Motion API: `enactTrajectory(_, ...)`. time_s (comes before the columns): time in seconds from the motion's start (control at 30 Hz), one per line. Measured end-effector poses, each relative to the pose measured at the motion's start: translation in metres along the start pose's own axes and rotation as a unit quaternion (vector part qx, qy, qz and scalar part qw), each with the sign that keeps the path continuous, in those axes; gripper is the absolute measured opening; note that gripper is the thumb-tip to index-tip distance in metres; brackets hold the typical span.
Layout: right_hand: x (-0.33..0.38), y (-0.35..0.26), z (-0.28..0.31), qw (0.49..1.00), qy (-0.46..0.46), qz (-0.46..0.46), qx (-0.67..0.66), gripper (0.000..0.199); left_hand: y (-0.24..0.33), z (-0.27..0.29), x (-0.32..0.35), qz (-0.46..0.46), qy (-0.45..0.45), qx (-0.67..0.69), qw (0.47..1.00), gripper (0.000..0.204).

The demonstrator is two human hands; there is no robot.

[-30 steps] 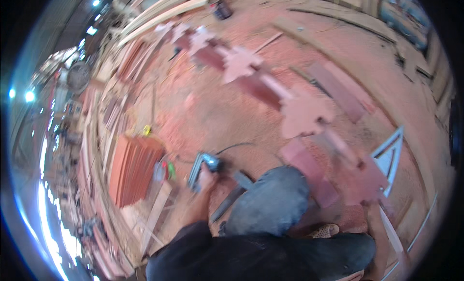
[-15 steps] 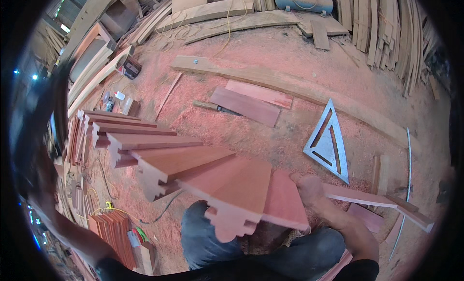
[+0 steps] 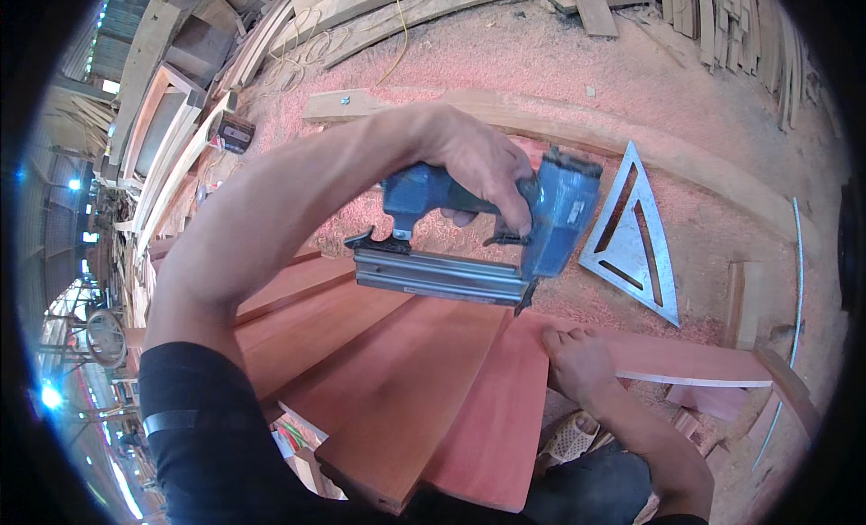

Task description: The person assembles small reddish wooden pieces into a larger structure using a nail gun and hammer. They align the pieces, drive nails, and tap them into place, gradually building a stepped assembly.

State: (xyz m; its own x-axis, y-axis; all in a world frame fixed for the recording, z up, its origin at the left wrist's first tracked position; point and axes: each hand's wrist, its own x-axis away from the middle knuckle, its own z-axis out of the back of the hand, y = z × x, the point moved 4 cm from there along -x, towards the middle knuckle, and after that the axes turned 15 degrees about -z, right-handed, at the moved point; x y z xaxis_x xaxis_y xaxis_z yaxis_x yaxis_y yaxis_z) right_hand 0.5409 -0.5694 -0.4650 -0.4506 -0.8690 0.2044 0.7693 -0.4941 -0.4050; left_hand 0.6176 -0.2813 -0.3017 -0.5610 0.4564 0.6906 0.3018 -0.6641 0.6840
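Observation:
My left hand [image 3: 487, 169] is wrapped round the handle of a blue nail gun [image 3: 566, 214], whose silver magazine points down across the view. The gun's nose is just above the joint between overlapping reddish slats [image 3: 424, 363] and a longer reddish board [image 3: 667, 355]. Low on the right, my right hand [image 3: 582, 367] grips the edge of these boards where they meet, its fingers curled over the top. My left forearm hides part of the fanned row of slats. The slats spread out over my legs.
A metal triangular square [image 3: 636, 241] lies on the sawdust-covered ground to the right, with a long plank [image 3: 686, 196] beyond it. A thin pale rod [image 3: 797, 272] lies at the far right. Timber [image 3: 735, 38] is stacked at the back, and a dark can [image 3: 236, 133] stands at the left.
My left hand has swung in from the left side with the nail gun, over the slats. The slats appear shifted and nearer. My right hand keeps its grip at the board joint.

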Motion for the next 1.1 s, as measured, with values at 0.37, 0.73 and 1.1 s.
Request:
enactTrajectory(0.37,-0.001,-0.002,0.007,1.0,0.014,0.021,0.003,0.037,-0.075,-0.016,-0.077,-0.014,-0.039,0.104,0.994,0.042)
enactTrajectory(0.73,-0.001,-0.002,0.008,0.999,-0.025,0.016,0.017,0.04,-0.093,-0.02,-0.083,0.019,-0.061,0.102,0.993,0.045)
enactTrajectory(1.1,-0.003,0.004,0.0,0.999,-0.041,-0.013,0.01,0.029,-0.052,-0.014,-0.069,0.023,-0.061,0.026,0.998,0.043)
